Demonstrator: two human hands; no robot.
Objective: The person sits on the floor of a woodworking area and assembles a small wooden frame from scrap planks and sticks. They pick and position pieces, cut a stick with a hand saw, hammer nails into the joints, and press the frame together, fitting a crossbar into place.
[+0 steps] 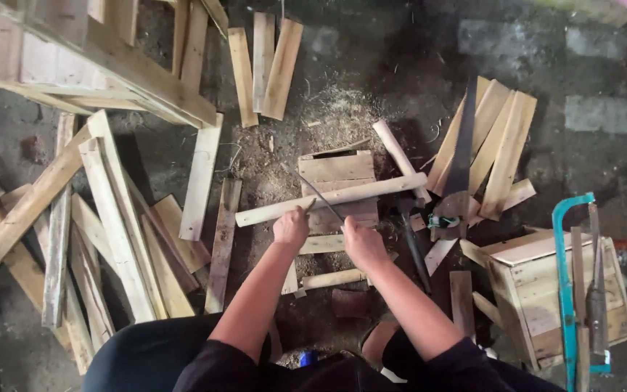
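A long pale wooden stick [332, 197] lies across a small wooden box [337, 168] on the dirt floor. My left hand [291, 227] and my right hand [361, 241] each grip an end of a thin curved metal blade [321, 194], which rests across the stick. A second rounded stick [398, 154] lies behind the first, slanting away. A shorter stick [332, 279] lies on the floor between my forearms.
A hand saw [460, 163] lies on fanned planks [498, 145] at the right, with a hammer [413, 232] beside it. A wooden crate [546, 290] at the lower right carries a teal-framed saw [564, 283]. Loose planks [110, 225] crowd the left, and several boards [263, 65] lie at the top.
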